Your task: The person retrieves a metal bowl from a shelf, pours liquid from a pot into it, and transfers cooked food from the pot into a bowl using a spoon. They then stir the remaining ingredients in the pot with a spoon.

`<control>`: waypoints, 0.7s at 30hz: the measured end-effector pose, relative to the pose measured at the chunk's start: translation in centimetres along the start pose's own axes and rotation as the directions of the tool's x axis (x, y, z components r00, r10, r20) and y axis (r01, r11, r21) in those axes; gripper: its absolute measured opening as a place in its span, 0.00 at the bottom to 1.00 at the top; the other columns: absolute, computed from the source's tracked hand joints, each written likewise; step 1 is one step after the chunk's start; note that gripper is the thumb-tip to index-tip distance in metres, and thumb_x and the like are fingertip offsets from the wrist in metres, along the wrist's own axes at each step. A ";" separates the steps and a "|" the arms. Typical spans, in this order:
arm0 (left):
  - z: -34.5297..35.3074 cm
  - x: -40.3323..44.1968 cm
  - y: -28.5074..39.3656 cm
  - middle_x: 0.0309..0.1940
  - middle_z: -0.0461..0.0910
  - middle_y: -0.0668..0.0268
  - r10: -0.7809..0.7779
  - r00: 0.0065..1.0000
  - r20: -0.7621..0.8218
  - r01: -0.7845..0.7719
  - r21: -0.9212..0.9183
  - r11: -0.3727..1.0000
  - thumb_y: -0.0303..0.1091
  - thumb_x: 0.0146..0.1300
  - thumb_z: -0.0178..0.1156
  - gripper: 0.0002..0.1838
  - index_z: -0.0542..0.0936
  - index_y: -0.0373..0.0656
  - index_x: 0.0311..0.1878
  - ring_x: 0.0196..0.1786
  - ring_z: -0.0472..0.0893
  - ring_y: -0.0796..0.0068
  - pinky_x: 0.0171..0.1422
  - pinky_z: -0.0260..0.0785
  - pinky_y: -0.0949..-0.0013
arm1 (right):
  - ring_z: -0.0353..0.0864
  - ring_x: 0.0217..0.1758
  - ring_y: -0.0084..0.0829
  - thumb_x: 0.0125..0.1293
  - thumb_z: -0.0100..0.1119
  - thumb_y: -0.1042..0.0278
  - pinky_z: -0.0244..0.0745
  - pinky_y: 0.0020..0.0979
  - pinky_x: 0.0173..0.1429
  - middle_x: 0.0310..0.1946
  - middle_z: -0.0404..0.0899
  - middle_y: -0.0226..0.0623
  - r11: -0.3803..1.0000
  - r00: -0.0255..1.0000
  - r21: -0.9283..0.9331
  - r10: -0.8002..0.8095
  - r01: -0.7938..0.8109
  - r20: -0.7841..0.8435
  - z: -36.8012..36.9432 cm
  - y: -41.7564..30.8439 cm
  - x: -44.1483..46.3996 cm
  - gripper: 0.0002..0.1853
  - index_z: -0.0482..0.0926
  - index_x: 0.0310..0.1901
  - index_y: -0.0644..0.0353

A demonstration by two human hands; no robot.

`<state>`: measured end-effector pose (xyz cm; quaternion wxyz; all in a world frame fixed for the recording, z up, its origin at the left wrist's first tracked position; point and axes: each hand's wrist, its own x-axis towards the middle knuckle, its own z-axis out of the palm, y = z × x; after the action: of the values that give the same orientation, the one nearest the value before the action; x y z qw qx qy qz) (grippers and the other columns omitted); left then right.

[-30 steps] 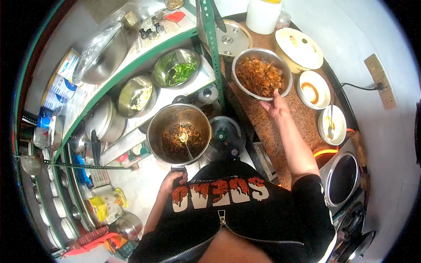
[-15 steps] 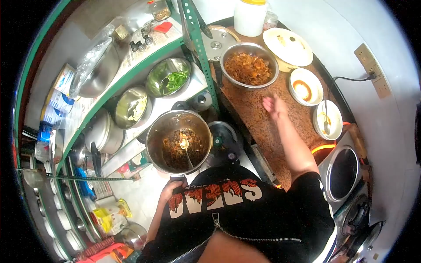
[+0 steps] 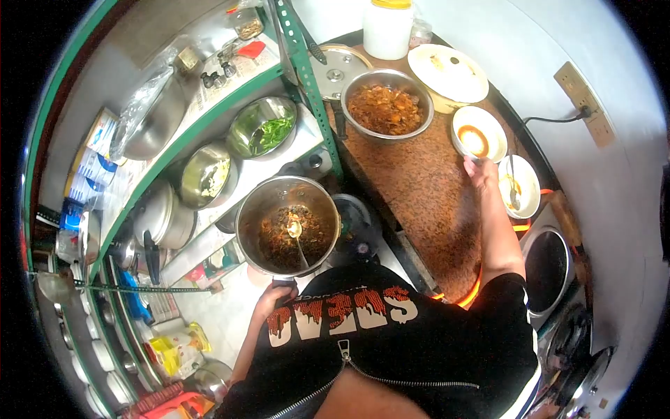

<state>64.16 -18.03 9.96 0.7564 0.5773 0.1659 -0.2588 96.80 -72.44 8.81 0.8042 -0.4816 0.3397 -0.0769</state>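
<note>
My left hand point(image 3: 273, 299) is wrapped round the short dark handle of a deep steel pot point(image 3: 246, 241). Dark, oily bits of food cover the pot's bottom, and a metal spoon point(image 3: 301, 248) rests inside, leaning toward the near wall. Out to the right, my right hand point(image 3: 480, 172) is at the near rim of a white bowl point(image 3: 494, 134) that has reddish-brown sauce in its bottom. Its fingers reach out to the rim; I cannot see a grip round it. Close beside stands a second white bowl point(image 3: 530, 183) holding a spoon and sauce traces.
A steel bowl of reddish-brown cooked food point(image 3: 387, 110) stands on the brown counter point(image 3: 419, 202), near a covered cream pot point(image 3: 449, 73) and a white jar point(image 3: 387, 31). Green-edged shelves at left hold bowls of chopped greens point(image 3: 269, 134) and pale chopped pieces point(image 3: 216, 178). A cord runs to the wall socket point(image 3: 585, 105).
My right hand has moved right across the counter to the sauce bowl's near rim. My left hand stays on the pot handle. The view has shifted slightly.
</note>
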 end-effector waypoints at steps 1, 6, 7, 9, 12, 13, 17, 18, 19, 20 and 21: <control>0.0 -0.1 0.1 0.21 0.70 0.70 -0.014 1.000 -0.001 0.014 0.006 1.000 0.39 0.55 0.52 0.11 0.71 0.40 0.25 0.28 0.68 0.77 0.37 0.60 0.75 | 0.81 0.39 0.45 0.65 0.39 0.77 0.82 0.37 0.34 0.47 0.72 0.56 1.000 1.000 -0.027 -0.009 0.008 -0.023 0.2 0.2 0.3 0.19 0.62 0.58 0.68; 0.9 -0.6 0.4 0.23 0.73 0.67 -0.012 0.996 -0.091 0.012 -0.002 1.000 0.36 0.55 0.53 0.10 0.72 0.38 0.26 0.30 0.71 0.76 0.39 0.62 0.74 | 0.80 0.31 0.43 0.62 0.40 0.79 0.81 0.34 0.26 0.43 0.75 0.53 0.997 0.986 -0.076 -0.037 0.025 -0.164 1.3 0.5 1.3 0.18 0.67 0.55 0.68; 1.4 -0.9 0.8 0.23 0.73 0.67 -0.018 0.994 -0.110 0.014 -0.032 0.999 0.35 0.55 0.53 0.10 0.73 0.38 0.26 0.29 0.71 0.76 0.38 0.63 0.74 | 0.80 0.31 0.43 0.61 0.40 0.79 0.81 0.33 0.26 0.43 0.75 0.52 0.998 0.981 -0.060 -0.046 0.035 -0.190 1.5 0.4 1.7 0.19 0.67 0.55 0.67; 0.8 -0.5 -0.1 0.24 0.73 0.65 -0.024 0.998 -0.060 0.016 -0.134 0.991 0.34 0.55 0.54 0.09 0.74 0.37 0.26 0.28 0.71 0.76 0.35 0.62 0.75 | 0.80 0.30 0.44 0.61 0.41 0.78 0.80 0.33 0.24 0.44 0.75 0.51 0.997 0.983 -0.073 -0.035 0.023 -0.179 1.4 0.2 2.3 0.20 0.65 0.56 0.66; 1.4 -0.9 0.5 0.23 0.71 0.65 -0.033 0.996 -0.087 0.016 -0.190 0.982 0.32 0.54 0.55 0.08 0.72 0.37 0.27 0.26 0.69 0.75 0.32 0.61 0.75 | 0.80 0.29 0.42 0.61 0.44 0.77 0.81 0.34 0.24 0.43 0.75 0.50 0.998 0.979 -0.055 -0.043 0.032 -0.199 0.9 0.4 3.8 0.20 0.65 0.56 0.68; 1.4 -0.9 0.3 0.22 0.71 0.66 -0.034 0.995 -0.098 0.011 -0.220 0.975 0.32 0.54 0.55 0.07 0.72 0.37 0.27 0.25 0.69 0.75 0.32 0.61 0.75 | 0.80 0.28 0.42 0.61 0.44 0.77 0.81 0.34 0.24 0.42 0.75 0.50 0.998 0.980 -0.061 -0.031 0.019 -0.197 1.1 0.4 4.0 0.20 0.65 0.56 0.68; 1.4 -1.1 0.6 0.22 0.69 0.66 -0.017 0.996 -0.082 -0.001 -0.214 0.977 0.31 0.54 0.55 0.07 0.71 0.38 0.27 0.24 0.68 0.75 0.30 0.60 0.75 | 0.80 0.25 0.43 0.64 0.41 0.74 0.80 0.35 0.25 0.37 0.77 0.51 0.994 0.984 -0.094 0.034 -0.052 -0.176 0.4 0.5 4.2 0.18 0.65 0.56 0.67; 1.6 -1.1 1.0 0.21 0.69 0.66 -0.023 0.997 -0.073 0.007 -0.217 0.976 0.31 0.54 0.55 0.07 0.70 0.39 0.26 0.23 0.68 0.75 0.29 0.59 0.75 | 0.80 0.24 0.44 0.65 0.40 0.73 0.80 0.36 0.25 0.36 0.77 0.51 0.993 0.984 -0.094 0.058 -0.075 -0.167 0.4 0.4 4.5 0.18 0.65 0.56 0.67; 1.6 -1.1 1.0 0.21 0.69 0.66 -0.041 0.995 -0.089 0.021 -0.218 0.976 0.31 0.55 0.55 0.07 0.70 0.40 0.26 0.23 0.67 0.76 0.28 0.59 0.75 | 0.80 0.24 0.45 0.65 0.39 0.72 0.80 0.36 0.25 0.35 0.77 0.51 0.991 0.984 -0.093 0.083 -0.099 -0.157 0.3 0.4 4.8 0.18 0.65 0.56 0.67; 1.7 -1.1 1.2 0.21 0.69 0.65 -0.055 0.993 -0.107 0.028 -0.234 0.972 0.32 0.54 0.55 0.07 0.70 0.39 0.25 0.23 0.68 0.75 0.28 0.59 0.75 | 0.80 0.24 0.45 0.66 0.38 0.70 0.80 0.38 0.25 0.34 0.77 0.51 0.985 0.984 -0.099 0.130 -0.143 -0.125 0.2 0.3 5.1 0.18 0.65 0.56 0.67; 1.9 -1.2 1.4 0.21 0.69 0.65 -0.069 0.990 -0.127 0.036 -0.248 0.968 0.32 0.54 0.55 0.08 0.71 0.39 0.25 0.23 0.68 0.75 0.28 0.59 0.74 | 0.80 0.26 0.45 0.66 0.38 0.69 0.80 0.38 0.27 0.34 0.76 0.51 0.985 0.984 -0.112 0.113 -0.129 -0.134 0.3 0.2 4.9 0.18 0.65 0.55 0.66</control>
<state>63.91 -19.30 12.21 0.8019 0.4912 0.2622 -0.2169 100.68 -74.34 6.46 0.7537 -0.5017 0.4229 -0.0377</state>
